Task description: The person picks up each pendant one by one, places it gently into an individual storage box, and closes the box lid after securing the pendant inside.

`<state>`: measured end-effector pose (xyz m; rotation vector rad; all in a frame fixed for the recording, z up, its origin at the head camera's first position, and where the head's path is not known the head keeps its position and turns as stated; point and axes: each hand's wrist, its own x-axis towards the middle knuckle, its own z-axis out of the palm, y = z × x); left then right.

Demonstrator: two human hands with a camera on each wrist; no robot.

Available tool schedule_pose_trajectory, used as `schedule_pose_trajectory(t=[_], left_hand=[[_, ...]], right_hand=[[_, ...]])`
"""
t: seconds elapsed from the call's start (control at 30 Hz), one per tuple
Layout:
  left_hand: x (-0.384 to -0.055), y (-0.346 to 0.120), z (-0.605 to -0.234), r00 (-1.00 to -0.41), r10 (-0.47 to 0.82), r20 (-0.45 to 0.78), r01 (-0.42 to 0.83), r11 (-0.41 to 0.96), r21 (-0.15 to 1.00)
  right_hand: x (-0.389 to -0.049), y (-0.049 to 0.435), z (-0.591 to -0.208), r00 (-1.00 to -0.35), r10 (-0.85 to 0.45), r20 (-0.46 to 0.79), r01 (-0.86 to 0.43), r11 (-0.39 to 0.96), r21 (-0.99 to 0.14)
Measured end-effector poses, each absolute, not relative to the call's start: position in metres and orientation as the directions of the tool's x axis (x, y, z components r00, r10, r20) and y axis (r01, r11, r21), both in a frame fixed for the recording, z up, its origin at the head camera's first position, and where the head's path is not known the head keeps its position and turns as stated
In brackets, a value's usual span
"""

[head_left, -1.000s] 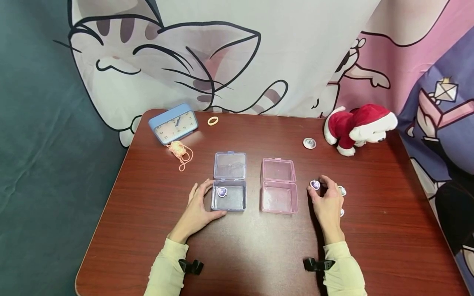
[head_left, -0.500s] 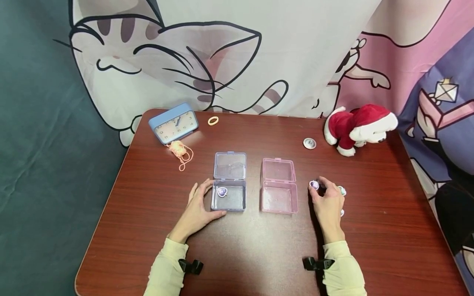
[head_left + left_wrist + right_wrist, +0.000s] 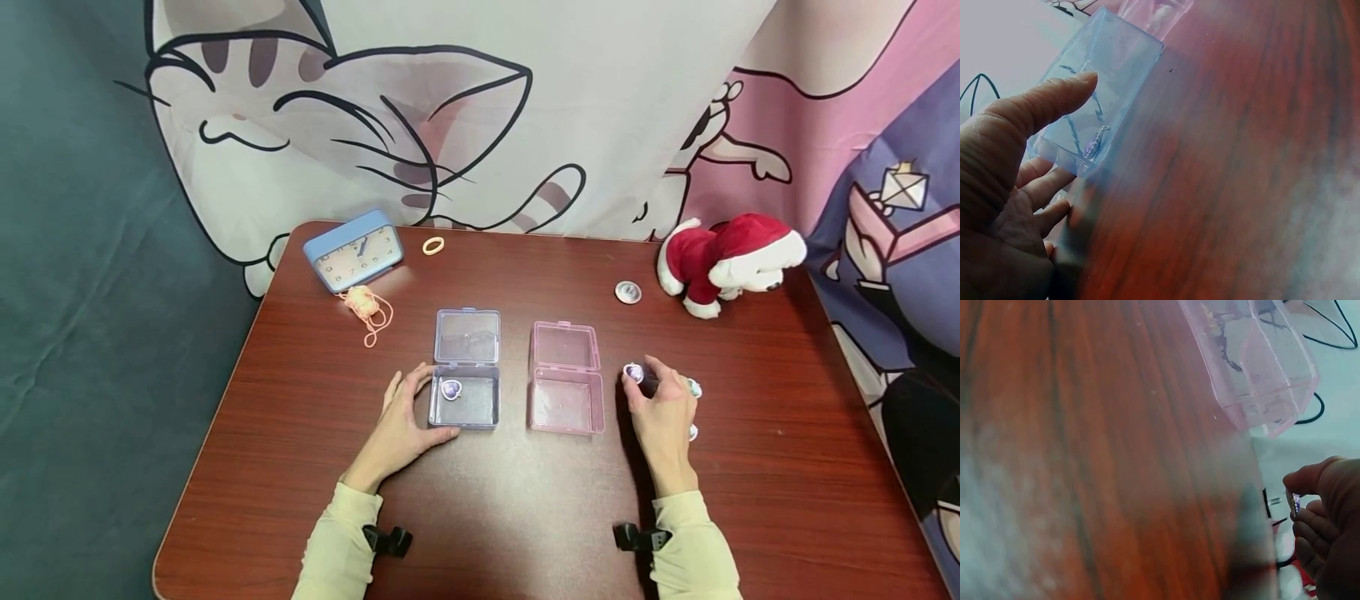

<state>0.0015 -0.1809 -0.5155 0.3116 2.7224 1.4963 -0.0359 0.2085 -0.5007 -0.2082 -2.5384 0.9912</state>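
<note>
A clear bluish plastic box (image 3: 464,398) lies with its lid opened back. My left hand (image 3: 405,421) holds this box at its left side, thumb along the front wall (image 3: 1116,69) and fingers round the left edge. Inside sits a purple heart-shaped gem (image 3: 451,389) with a silvery rim. My right hand (image 3: 663,412) pinches a similar purple gem (image 3: 634,372) between thumb and fingers, right of the pink box and apart from it. The clear pink box (image 3: 566,402), lid also opened back, has nothing visible inside.
Two small pale pieces, one a greenish gem (image 3: 694,387), lie partly hidden beside the right hand. Farther back are a round metal disc (image 3: 627,292), a plush dog (image 3: 723,262), a blue clock (image 3: 355,252), a cream ring (image 3: 432,246) and peach yarn (image 3: 366,307).
My right hand has shifted very slightly left with the pinched gem. My left hand stays on the bluish box.
</note>
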Motion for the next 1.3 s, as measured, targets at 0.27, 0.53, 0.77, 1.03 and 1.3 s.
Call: schedule_pose_trajectory(t=[0.27,0.53,0.77,1.03,1.3], left_hand=[[0.002,-0.181,-0.514,-0.98,0.184,0.071,0.158,0.517,0.841],[0.0,-0.181,-0.515,-0.978,0.191,0.08,0.17,0.517,0.839],[0.0,-0.181,-0.514,-0.977,0.192,0.092,0.181,0.517,0.837],[0.0,-0.181,-0.513,-0.977,0.191,0.096,0.182,0.508,0.842],[0.001,-0.181,-0.514,-0.978,0.188,0.091,0.176,0.504,0.846]], right_hand=[[-0.036,0.196,-0.483,-0.89,0.237,0.389,-0.09,0.745,-0.66],[-0.034,0.181,-0.472,-0.872,0.185,0.453,-0.169,0.755,-0.634],[-0.035,0.167,-0.468,-0.868,0.144,0.474,-0.21,0.761,-0.614],[-0.033,0.145,-0.464,-0.877,0.083,0.473,-0.254,0.755,-0.605],[-0.031,0.121,-0.464,-0.884,0.039,0.466,-0.294,0.729,-0.618]])
